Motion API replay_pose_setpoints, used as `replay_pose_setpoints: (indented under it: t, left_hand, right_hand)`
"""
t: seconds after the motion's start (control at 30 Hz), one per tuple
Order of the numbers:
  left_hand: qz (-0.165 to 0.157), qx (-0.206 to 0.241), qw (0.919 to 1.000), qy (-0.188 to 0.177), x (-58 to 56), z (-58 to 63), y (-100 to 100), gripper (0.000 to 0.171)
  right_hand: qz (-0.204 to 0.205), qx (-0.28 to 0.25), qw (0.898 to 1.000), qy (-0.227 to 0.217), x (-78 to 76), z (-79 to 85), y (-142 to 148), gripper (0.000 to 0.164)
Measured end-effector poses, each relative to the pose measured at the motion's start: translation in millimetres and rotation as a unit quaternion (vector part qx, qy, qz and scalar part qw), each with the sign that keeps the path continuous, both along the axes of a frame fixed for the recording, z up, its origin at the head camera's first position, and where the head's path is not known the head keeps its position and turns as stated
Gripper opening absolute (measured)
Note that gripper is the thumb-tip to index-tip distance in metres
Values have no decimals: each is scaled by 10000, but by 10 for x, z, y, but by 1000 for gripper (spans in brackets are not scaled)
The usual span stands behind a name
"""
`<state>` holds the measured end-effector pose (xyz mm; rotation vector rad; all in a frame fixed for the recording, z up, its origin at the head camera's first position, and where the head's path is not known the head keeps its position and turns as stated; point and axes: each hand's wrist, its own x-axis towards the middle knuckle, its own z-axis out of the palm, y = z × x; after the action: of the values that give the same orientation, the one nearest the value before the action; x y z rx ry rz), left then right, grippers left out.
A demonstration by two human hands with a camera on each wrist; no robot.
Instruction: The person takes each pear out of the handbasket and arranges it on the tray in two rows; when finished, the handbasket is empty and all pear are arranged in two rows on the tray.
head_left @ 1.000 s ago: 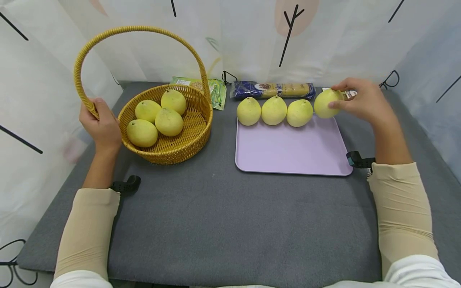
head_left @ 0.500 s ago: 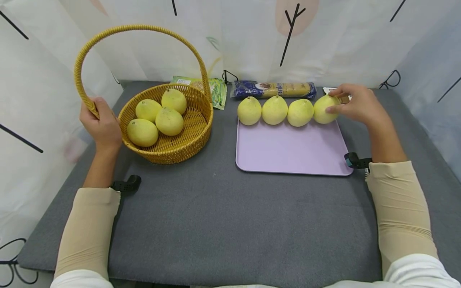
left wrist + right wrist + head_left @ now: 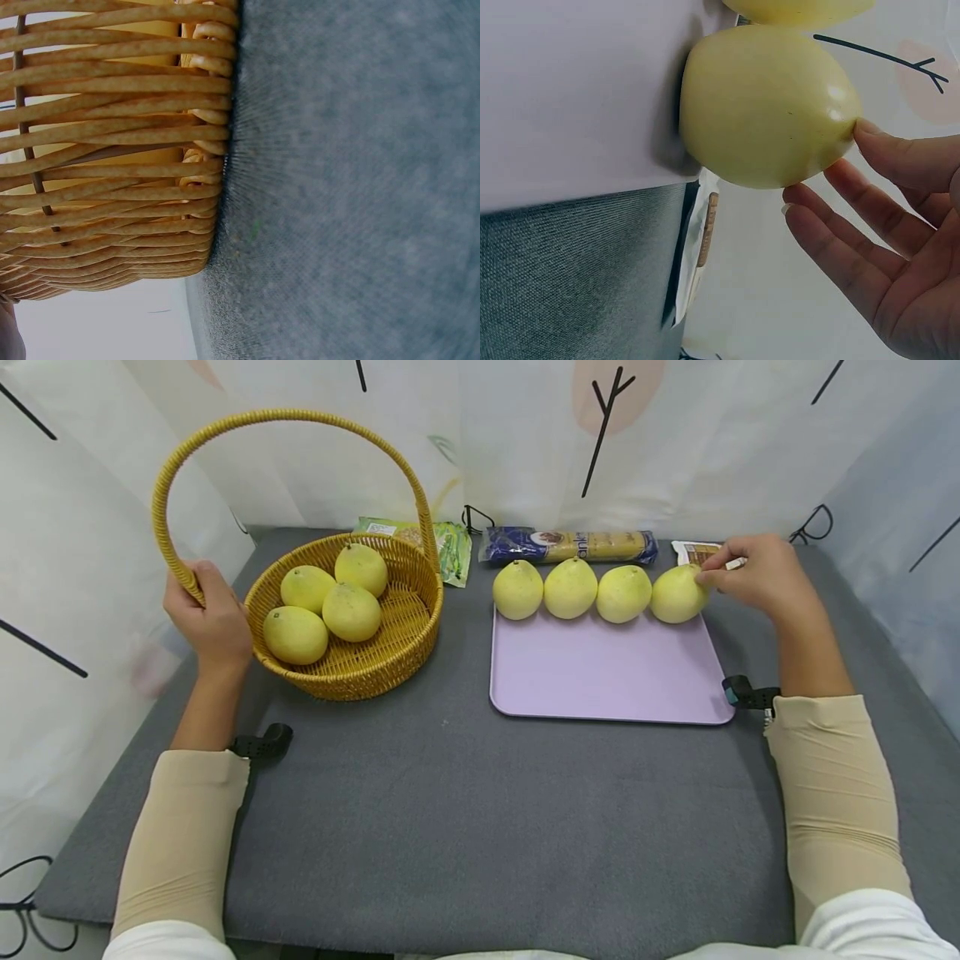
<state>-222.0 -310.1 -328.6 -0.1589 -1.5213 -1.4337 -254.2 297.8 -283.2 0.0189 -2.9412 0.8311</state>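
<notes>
Pomelo (image 3: 769, 109) touches right hand (image 3: 761, 575); long axis runs near-upright, narrow end up

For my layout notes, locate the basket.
In the head view, the basket sits left of the tray, in front of the green packet; the left hand grips its handle.

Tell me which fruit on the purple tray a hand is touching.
The rightmost fruit of the four at the far edge of the tray; it alone is touched by the right hand.

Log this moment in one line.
left hand: grips handle | right hand: touches rightmost fruit | tray: four fruits in row, far edge | basket: four fruits
</notes>
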Motion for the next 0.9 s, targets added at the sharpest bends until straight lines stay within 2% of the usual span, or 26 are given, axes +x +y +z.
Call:
replay_pose_setpoints:
  t: [0.2, 0.37, 0.47, 0.57, 0.73, 0.9]
  left_hand:
    - [-59, 63, 10000, 21, 4, 5, -6, 35]
    - [-94, 109, 9999, 34, 3, 15, -3, 35]
    - [-94, 113, 9999, 26, 3, 21, 3, 34]
    - [-58, 130, 9999, 25, 6, 23, 6, 34]
    - [-19, 132, 9999, 2, 8, 14, 3, 34]
    - [-21, 69, 10000, -7, 1, 4, 4, 33]
  right_hand:
    - [-153, -5, 9999, 48, 11, 24, -11, 30]
    - [-230, -329, 9992, 42, 23, 88, -26, 17]
    - [-139, -525, 9985, 83, 38, 133, -47, 12]
    - [23, -684, 9976, 110, 39, 159, -107, 14]
    - [218, -732, 9970, 145, 40, 184, -269, 25]
    - [435, -633, 9968, 219, 32, 219, -508, 25]
